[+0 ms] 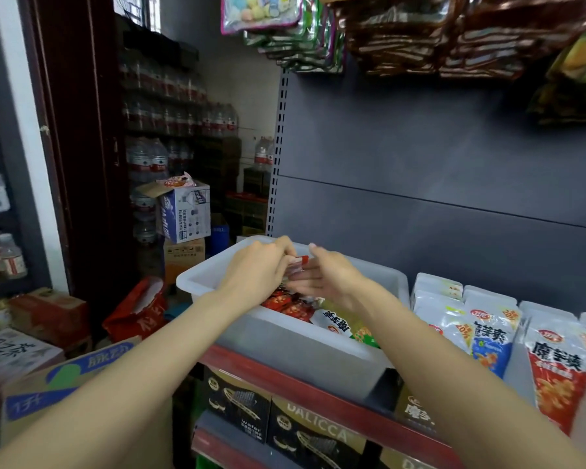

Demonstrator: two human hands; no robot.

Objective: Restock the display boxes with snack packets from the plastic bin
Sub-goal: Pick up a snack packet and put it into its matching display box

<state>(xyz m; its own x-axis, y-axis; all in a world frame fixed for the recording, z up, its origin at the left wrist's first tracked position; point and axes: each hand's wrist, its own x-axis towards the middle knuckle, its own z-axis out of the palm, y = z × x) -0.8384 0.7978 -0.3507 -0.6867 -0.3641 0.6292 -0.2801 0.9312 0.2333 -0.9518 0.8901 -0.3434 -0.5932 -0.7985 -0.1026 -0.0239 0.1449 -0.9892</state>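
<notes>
A translucent white plastic bin [285,346] stands on the red-edged shelf, holding red snack packets [286,304] and a white-and-green packet [339,324]. Above the bin, my left hand [257,269] pinches a small red-and-clear snack packet [298,264] with curled fingers. My right hand [325,275] is beside it with straight fingers, palm against the same packet. To the right of the bin stand display boxes [487,299] filled with white, blue and red snack packets [487,336].
Black wafer boxes [271,407] fill the shelf below. Bagged goods [403,32] hang overhead. On the floor to the left lie cardboard cartons [55,377], a red bag [139,309] and stacked water bottles [170,120]. A grey back panel [437,170] rises behind the bin.
</notes>
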